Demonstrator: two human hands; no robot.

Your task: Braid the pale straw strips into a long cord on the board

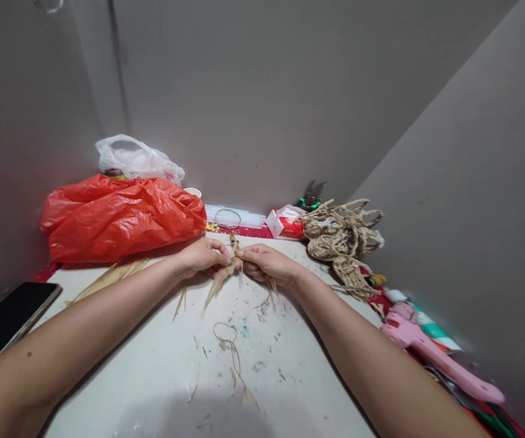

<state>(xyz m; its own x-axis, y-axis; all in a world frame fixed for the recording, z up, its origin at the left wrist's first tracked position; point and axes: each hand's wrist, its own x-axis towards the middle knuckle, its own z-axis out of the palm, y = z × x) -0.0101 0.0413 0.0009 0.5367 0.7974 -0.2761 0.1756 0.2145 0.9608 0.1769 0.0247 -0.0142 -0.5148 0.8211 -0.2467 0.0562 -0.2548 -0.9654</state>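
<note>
Plain grey walls (pixel 244 97) meet behind a white tabletop (pixel 152 383) marked with scraps and bluish stains. Near its far edge, in the middle, is a small knotted piece of dry straw (pixel 233 244), its top end upright and its loose, flat strands fanning down toward the near side. The left hand (pixel 204 258) pinches it from one side, thumb and fingers closed on the strands; the right hand (pixel 266 263) comes in from the other, its thumb and forefinger pressed together at the same piece, the remaining fingers curled under.

More long straw strips (pixel 107 280) lie beyond the left forearm, in front of a bulky red plastic bag (pixel 125 219). A white plastic bag (pixel 139 161) stands behind that one, and a dark-screened smartphone (pixel 13 322) lies at the left edge. Nearer the body, a thin looped cord (pixel 231 348) trails across the tabletop below the hands.

Along the back are translucent sticks (pixel 253 218) with a thin ring (pixel 228 218) by them, then a red-and-white packet (pixel 287 225). Green-trimmed pliers (pixel 311 194) stand behind a heap of braided rope pieces (pixel 335 240) on the right. Farther down that side, a pink glue gun (pixel 445 356) lies beside a white-and-teal tube (pixel 431 325).
</note>
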